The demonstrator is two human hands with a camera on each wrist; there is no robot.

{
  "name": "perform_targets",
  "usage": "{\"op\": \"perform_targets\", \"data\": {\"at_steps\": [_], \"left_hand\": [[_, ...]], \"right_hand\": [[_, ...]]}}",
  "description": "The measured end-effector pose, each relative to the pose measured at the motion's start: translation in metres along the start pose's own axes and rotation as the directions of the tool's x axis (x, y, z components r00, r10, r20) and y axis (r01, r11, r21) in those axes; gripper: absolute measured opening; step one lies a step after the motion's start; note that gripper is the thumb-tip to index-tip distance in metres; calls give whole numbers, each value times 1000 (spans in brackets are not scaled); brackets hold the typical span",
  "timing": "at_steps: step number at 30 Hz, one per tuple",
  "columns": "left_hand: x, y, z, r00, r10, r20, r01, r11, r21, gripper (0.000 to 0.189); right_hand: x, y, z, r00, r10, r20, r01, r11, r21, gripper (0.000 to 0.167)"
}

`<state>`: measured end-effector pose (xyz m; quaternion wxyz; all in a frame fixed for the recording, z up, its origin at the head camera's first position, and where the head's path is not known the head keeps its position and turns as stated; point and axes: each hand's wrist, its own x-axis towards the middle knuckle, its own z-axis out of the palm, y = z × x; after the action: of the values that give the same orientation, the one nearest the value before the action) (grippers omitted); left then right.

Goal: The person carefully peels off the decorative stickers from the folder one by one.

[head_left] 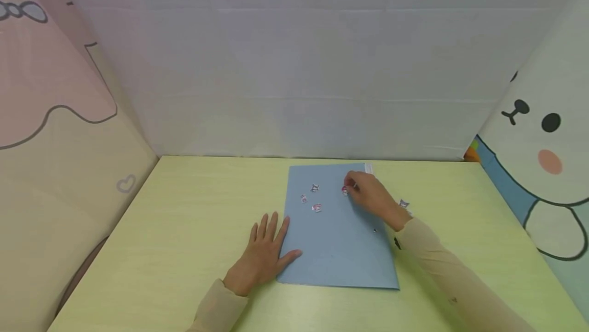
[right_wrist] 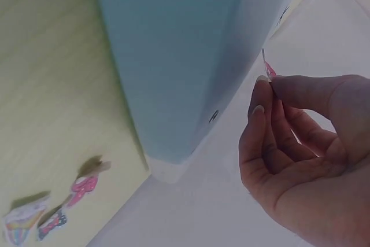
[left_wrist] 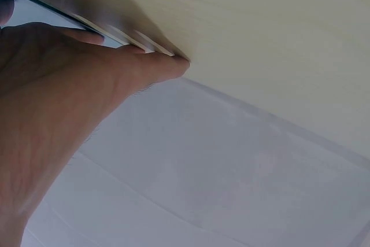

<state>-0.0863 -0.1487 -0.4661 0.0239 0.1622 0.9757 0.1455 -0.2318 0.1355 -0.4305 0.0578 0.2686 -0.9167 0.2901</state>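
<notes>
A blue folder (head_left: 336, 255) lies on the table, with several small cut-out stickers on its upper part, among them a pinkish one (head_left: 317, 208) and a dark-outlined one (head_left: 315, 187). My right hand (head_left: 370, 194) is over the folder's upper right, pinching a small red-and-white sticker (head_left: 344, 191) between thumb and forefinger. In the right wrist view the sticker (right_wrist: 269, 70) shows edge-on at the fingertips. My left hand (head_left: 261, 258) rests with fingers spread at the folder's lower left edge, its thumb on the cover and the other fingers on the table.
Beside the folder's right edge lie loose stickers, including a pink one (right_wrist: 84, 189) and a rainbow-coloured one (right_wrist: 23, 224); the right forearm partly hides them in the head view. A pale curtain (head_left: 294, 66) hangs behind the yellow table (head_left: 207, 204), with printed cloths at both sides.
</notes>
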Motion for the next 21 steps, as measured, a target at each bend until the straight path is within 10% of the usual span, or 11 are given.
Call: {"op": "perform_targets", "data": {"at_steps": [21], "left_hand": [[0,1,-2,1000,-4,11,4,1000,-7,79]], "right_hand": [[-22,21,-14,998,27,-56,-22,997,79,4]]}}
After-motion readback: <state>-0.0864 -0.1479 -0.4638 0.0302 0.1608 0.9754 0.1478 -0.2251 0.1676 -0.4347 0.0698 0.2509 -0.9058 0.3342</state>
